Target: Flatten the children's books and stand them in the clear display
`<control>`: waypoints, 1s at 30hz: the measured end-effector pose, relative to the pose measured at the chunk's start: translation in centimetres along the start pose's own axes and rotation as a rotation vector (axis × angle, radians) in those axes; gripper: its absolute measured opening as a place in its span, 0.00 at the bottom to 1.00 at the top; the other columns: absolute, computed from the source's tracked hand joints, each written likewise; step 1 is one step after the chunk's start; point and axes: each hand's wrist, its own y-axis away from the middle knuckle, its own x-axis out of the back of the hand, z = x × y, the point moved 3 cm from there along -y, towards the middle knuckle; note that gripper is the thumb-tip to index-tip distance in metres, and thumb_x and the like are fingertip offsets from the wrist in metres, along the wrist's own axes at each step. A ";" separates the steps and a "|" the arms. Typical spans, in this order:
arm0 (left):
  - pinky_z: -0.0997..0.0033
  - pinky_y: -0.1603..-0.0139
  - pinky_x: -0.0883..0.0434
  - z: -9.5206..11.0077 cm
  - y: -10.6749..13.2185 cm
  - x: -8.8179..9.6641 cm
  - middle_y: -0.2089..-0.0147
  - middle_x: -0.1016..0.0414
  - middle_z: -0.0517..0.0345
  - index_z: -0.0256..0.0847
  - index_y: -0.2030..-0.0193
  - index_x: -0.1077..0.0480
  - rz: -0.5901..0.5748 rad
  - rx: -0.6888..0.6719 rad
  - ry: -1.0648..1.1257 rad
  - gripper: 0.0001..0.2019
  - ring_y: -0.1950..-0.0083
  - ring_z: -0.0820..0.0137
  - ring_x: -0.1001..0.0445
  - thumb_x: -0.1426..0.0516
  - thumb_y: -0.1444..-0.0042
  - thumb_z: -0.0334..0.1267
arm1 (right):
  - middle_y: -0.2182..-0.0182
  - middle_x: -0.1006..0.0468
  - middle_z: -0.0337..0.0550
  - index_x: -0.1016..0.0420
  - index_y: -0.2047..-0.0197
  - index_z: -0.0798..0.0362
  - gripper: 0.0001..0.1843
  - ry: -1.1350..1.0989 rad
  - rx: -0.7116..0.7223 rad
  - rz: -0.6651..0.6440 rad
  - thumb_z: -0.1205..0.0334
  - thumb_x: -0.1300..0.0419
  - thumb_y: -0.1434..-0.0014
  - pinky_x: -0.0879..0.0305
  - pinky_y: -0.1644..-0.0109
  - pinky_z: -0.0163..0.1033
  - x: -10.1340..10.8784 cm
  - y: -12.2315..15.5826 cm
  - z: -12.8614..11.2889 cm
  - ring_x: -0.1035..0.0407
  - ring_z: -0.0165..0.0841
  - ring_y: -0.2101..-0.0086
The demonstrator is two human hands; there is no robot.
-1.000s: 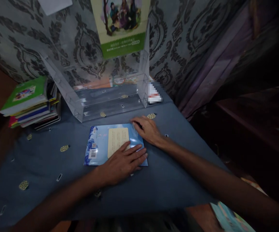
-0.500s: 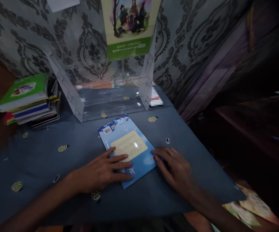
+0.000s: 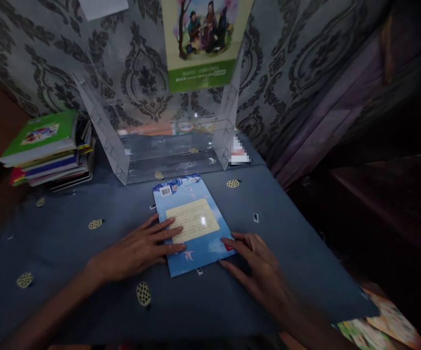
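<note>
A thin blue book lies flat on the dark blue tablecloth, its barcode at the far end and a cream text panel in the middle. My left hand rests on its left side, open, with fingers spread over the cover and the panel's edge. At the lower right corner is my right hand. Its index finger lies on the cover, its thumb sits by the near edge, and the other fingers curl beside the book; it does not lift the book.
A clear acrylic stand stands behind the book, with a green-and-cream book upright at its top. To the left is a stack of books. Beyond the table's right edge, colourful printed sheets lie lower down.
The book has turned slightly and now lies straighter. My left hand has drawn back a little to the left, and my right index finger has come over the book's corner.
</note>
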 end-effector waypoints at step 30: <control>0.50 0.30 0.36 -7.0 -0.9 -0.4 0.30 0.35 0.47 0.41 0.34 0.35 0.378 0.344 0.155 0.20 0.29 0.61 0.36 0.50 0.30 0.41 | 0.62 0.21 0.49 0.22 0.56 0.50 0.12 0.188 0.104 -0.001 0.55 0.45 0.32 0.28 0.59 0.50 0.3 -4.9 -0.6 0.26 0.43 0.62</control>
